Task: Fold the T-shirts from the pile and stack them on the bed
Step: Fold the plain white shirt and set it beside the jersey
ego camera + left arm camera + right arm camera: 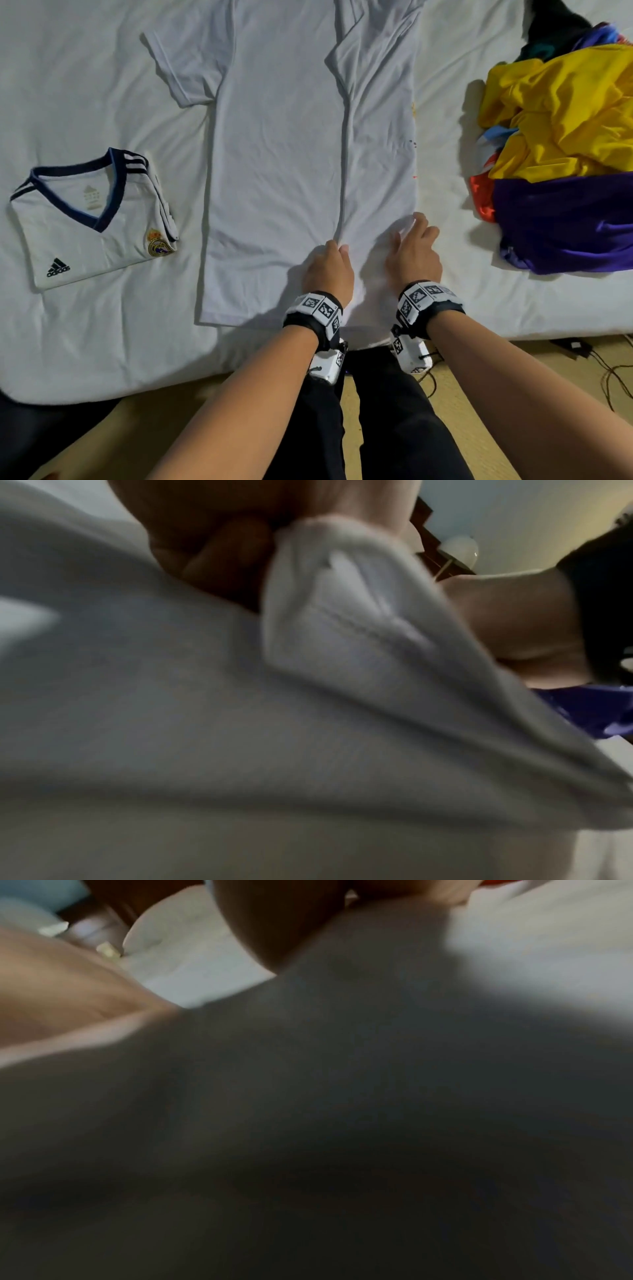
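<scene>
Tan floor [513, 428] along the bed's near edge. Dark cables [609, 373] trail across the floor at the right, with a small dark adapter [573, 346] lying just beside the bed's near edge. Black trousers [394, 411] stand on the floor at centre.

At the left of the head view lies a folded white jersey [92, 219] with navy trim. Low on its front, toward the lower left, the word "adidas" [58, 268] is printed in black under the three-bar mark. A pale gold logo inside the neck [91, 198] is too faint to read. A round crowned club crest [158, 244] sits at its right edge; its letters cannot be made out. Both wristbands [426, 298] carry black-and-white square code markers, not readable text.
</scene>
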Demonstrator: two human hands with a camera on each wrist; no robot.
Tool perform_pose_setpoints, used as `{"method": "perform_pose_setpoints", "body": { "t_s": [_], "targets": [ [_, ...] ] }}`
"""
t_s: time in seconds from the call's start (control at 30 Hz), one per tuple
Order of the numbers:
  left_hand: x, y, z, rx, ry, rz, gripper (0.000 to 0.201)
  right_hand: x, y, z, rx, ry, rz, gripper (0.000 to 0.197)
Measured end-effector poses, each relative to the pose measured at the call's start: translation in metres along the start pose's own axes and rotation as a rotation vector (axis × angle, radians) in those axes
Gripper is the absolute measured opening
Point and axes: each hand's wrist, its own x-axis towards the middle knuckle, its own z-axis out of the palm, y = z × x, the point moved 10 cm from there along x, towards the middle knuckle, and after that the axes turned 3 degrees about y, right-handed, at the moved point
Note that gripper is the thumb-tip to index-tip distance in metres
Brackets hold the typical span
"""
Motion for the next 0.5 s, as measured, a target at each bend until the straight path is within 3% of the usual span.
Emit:
{"method": "perform_pose_setpoints", "body": {
  "t_s": [0.13,0.27,0.37,0.43,0.5],
  "targets": [
    [-0.001,-0.006,-0.002,0.111,0.029,0.053,0.039,-0.005,0.004,0.002,-0.069,-0.028,-0.092,0.046],
    [0.003,-0.013,-0.012,0.217,-0.025,0.034,0.044,-0.005,0.006,-0.004,-0.172,-0.042,-0.123,0.048],
    [0.010,-0.004,-0.036,0.318,0.046,0.059,0.040,0.004,0.005,-0.016,-0.301,-0.025,-0.166,0.067],
    [0.015,0.028,-0.042,0.368,0.118,0.209,0.034,0.014,-0.008,-0.011,-0.359,-0.073,-0.266,0.078],
    [0.020,0.064,-0.021,0.401,0.067,0.432,0.046,0.022,-0.029,0.001,-0.364,-0.126,-0.423,0.081]
  ]
}}
